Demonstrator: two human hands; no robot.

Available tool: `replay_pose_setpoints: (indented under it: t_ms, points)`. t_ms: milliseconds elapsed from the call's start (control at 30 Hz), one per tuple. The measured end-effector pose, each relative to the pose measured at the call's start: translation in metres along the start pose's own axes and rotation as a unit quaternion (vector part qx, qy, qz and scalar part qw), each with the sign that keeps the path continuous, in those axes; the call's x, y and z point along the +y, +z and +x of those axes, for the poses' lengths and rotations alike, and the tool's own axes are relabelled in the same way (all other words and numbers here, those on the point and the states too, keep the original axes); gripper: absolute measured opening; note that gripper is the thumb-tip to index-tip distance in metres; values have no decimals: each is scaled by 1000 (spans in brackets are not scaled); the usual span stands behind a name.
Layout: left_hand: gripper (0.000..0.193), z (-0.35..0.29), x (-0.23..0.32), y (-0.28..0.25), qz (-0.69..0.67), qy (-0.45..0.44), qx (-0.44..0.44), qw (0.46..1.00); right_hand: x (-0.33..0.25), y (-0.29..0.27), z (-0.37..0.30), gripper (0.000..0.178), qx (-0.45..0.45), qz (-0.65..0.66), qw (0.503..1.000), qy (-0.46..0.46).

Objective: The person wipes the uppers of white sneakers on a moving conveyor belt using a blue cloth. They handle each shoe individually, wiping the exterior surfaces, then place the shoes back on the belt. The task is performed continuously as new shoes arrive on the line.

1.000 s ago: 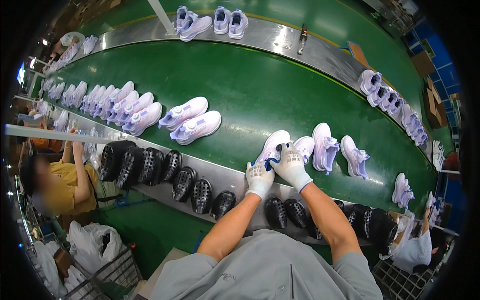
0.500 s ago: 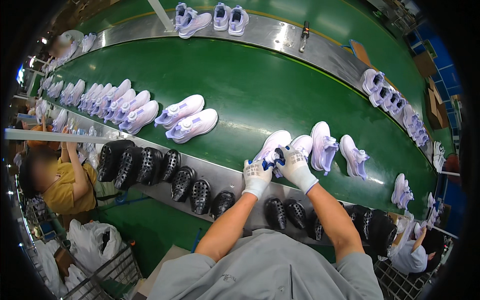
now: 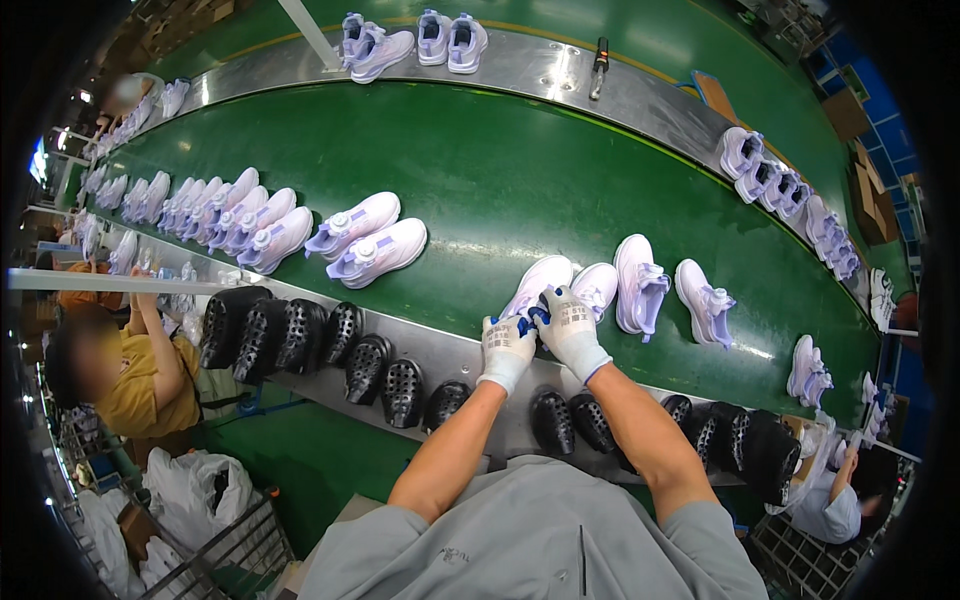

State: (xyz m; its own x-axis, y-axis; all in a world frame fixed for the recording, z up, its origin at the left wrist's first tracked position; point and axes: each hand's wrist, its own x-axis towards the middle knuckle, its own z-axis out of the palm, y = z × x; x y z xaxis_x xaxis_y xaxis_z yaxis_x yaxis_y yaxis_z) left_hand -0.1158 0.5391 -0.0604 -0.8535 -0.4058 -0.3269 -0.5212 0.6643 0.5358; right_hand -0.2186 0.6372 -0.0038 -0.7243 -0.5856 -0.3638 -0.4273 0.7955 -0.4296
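A pale pink-and-lilac sneaker (image 3: pixel 543 277) lies on the green belt in front of me, toe pointing away. Both my hands wear white work gloves with blue fingertips. My left hand (image 3: pixel 508 350) grips the near end of this sneaker, around its ankle opening. My right hand (image 3: pixel 568 325) is closed on the same shoe from the right, its blue fingertips close to the left hand's. The gloves hide most of the opening and whatever detail the fingers pinch. Just right of it sits a second sneaker (image 3: pixel 597 286), partly behind my right hand.
More sneakers stand on the belt (image 3: pixel 480 170), among them a pair (image 3: pixel 375 250) to the left and one (image 3: pixel 640 285) to the right. Black perforated shoe forms (image 3: pixel 403 390) line the near metal ledge. A tool (image 3: pixel 599 70) lies on the far ledge. A co-worker in yellow (image 3: pixel 150 380) is at left.
My hands have shifted slightly and the right hand has turned a little, its fingertips now nearer the left hand's. The sneaker stays under both hands. The whole view has moved slightly.
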Motion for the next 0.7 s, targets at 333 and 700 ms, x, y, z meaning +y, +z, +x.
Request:
replay_pose_setpoints:
  t_ms: [333, 700]
  points:
    - [39, -18, 22, -52, -8, -16, 157, 987, 39, -62, -68, 43, 209, 72, 975, 30]
    - [46, 2, 51, -54, 146, 63, 136, 978, 94, -83, -17, 63, -34, -70, 992, -103]
